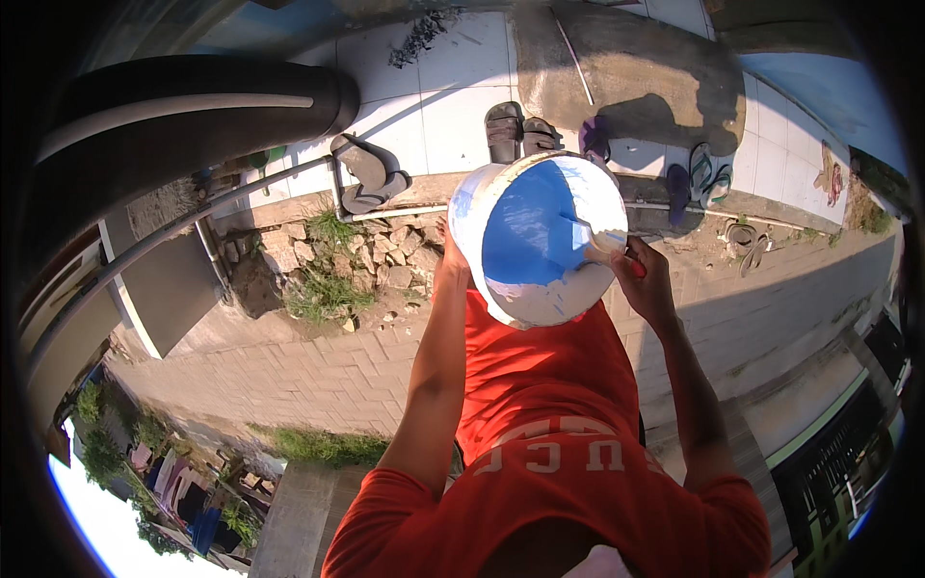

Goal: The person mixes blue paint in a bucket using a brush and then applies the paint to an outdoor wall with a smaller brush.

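A white bucket (506, 301) with bright blue paint inside is held up in front of me. My left hand (450, 246) grips its left side, the fingers mostly hidden behind it. My right hand (636, 265) holds a paintbrush (603, 241) at the bucket's right side, its pale head inside the rim against the inner wall. The bucket's inner wall is smeared with white and blue.
Sandals (504, 133) and flip-flops (369, 161) stand along a white tiled step (443, 67). Below are a pipe, broken stones (395, 252), grass tufts and a paved path (241, 376). A large dark cylindrical object (193, 135) with a railing is at upper left.
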Demonstrator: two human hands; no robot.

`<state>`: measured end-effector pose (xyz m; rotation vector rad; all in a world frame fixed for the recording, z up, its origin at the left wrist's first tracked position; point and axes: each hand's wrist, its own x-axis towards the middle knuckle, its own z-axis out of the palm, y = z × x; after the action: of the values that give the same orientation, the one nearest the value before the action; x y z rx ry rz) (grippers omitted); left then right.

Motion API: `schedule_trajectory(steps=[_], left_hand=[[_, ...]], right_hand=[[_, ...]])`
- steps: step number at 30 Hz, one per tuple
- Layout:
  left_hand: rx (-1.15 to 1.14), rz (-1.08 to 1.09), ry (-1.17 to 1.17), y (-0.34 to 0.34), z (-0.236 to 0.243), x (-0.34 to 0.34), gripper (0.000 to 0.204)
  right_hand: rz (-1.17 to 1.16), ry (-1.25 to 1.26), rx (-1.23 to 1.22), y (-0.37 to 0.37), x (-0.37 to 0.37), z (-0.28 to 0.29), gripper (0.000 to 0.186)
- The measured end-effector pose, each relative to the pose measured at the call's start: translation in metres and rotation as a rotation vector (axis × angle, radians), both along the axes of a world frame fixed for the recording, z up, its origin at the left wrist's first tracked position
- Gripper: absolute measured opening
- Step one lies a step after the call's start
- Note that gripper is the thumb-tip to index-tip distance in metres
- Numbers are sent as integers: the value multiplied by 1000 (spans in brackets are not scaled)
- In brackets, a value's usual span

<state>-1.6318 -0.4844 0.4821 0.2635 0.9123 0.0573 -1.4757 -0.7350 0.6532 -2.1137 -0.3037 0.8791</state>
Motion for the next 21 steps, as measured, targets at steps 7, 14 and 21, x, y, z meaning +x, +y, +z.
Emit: schedule_trajectory(steps=[7,14,21], left_hand=[[243,2,318,108,-83,82,81],[230,-347,470,214,-170,139,84],[332,-723,175,284,-290,173,101]], right_hand=[[-139,-114,-47,114,59,-77,26],[-233,-137,-76,189,92,-180,22],[-179,-256,-28,242,153,-310,20]])
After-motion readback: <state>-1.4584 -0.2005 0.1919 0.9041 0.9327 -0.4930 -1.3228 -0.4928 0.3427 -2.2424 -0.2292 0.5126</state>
